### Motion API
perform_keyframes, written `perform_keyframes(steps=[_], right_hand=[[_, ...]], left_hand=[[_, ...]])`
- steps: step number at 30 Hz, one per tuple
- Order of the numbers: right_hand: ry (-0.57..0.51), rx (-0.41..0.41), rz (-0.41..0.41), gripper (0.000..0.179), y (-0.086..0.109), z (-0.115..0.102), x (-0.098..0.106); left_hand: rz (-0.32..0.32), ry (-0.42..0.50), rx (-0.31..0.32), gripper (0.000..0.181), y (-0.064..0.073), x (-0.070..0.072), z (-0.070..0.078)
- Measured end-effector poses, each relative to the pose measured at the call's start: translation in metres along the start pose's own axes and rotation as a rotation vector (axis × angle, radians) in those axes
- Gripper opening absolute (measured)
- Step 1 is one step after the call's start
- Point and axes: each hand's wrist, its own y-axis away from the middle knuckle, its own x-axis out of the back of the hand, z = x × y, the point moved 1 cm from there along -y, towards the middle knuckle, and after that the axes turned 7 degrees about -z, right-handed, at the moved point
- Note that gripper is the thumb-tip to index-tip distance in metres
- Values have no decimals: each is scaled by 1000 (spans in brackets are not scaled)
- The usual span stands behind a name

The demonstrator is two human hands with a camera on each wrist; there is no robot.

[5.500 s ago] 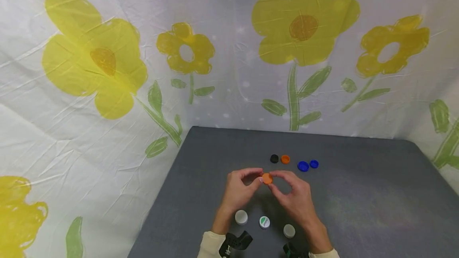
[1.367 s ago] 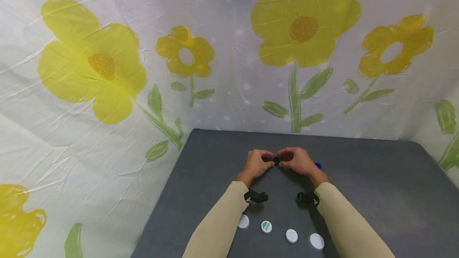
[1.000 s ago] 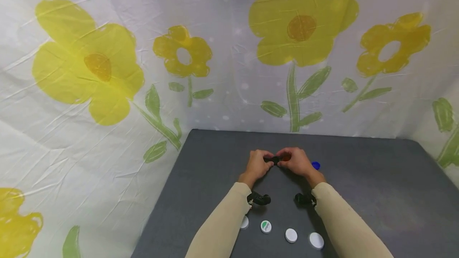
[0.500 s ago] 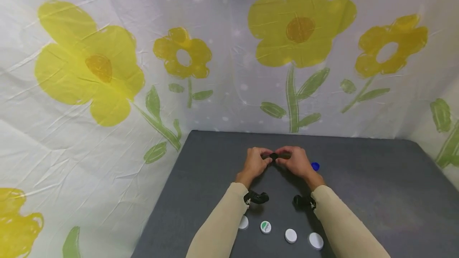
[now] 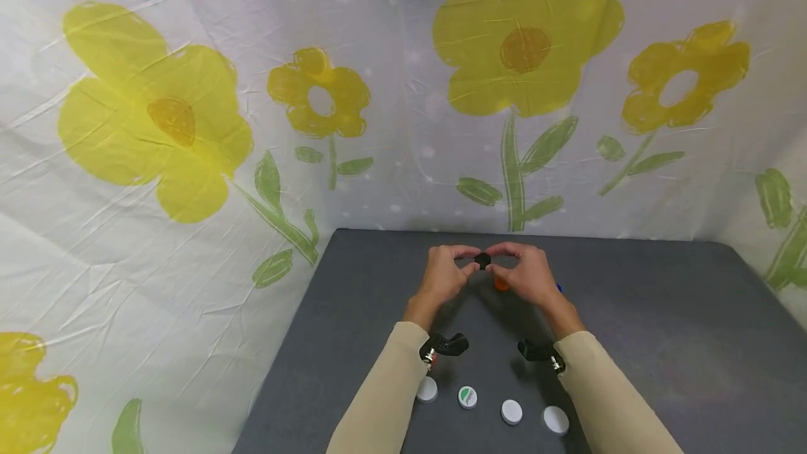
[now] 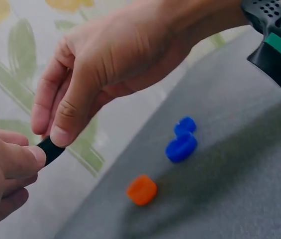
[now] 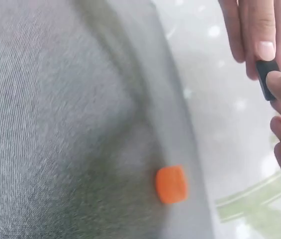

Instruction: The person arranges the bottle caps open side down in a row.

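Note:
A small black bottle cap is held up off the dark grey table, seen edge-on in the right wrist view. My left hand pinches its left side between thumb and fingers. On the other side, my right hand grips the same cap with thumb and fingertips. Below the right fingers an orange cap rests on the table. Two blue caps, one the larger blue cap, lie beyond it in the left wrist view; the right hand mostly covers them in the head view.
Nearer the body is a row of pale caps: one white cap by the left sleeve, a green-and-white cap, another white cap and a larger one. A flower-printed cloth hangs behind the table.
5.5 s ago both hands held an orange cap while the black cap lay on the table. Since then both hands took the black cap, and in the last half second they lifted it.

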Motion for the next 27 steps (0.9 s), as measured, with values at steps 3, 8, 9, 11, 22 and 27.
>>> perform_keyframes(steps=[3, 8, 9, 11, 22, 27], right_hand=[[19, 18, 17, 31, 4, -10, 3], [33, 41, 59, 32, 14, -23, 6], [34, 46, 68, 32, 17, -25, 7], [31, 55, 87, 32, 23, -30, 7], [43, 60, 138, 32, 65, -56, 5], [81, 80, 159, 32, 81, -63, -1]], left_hand=[[-2, -3, -5, 28, 4, 6, 8], [-7, -13, -20, 28, 14, 17, 22], [-6, -11, -27, 28, 16, 19, 24], [-5, -7, -42, 27, 22, 23, 30], [-26, 6, -105, 27, 63, 34, 50], [-25, 13, -135, 26, 80, 34, 54]])
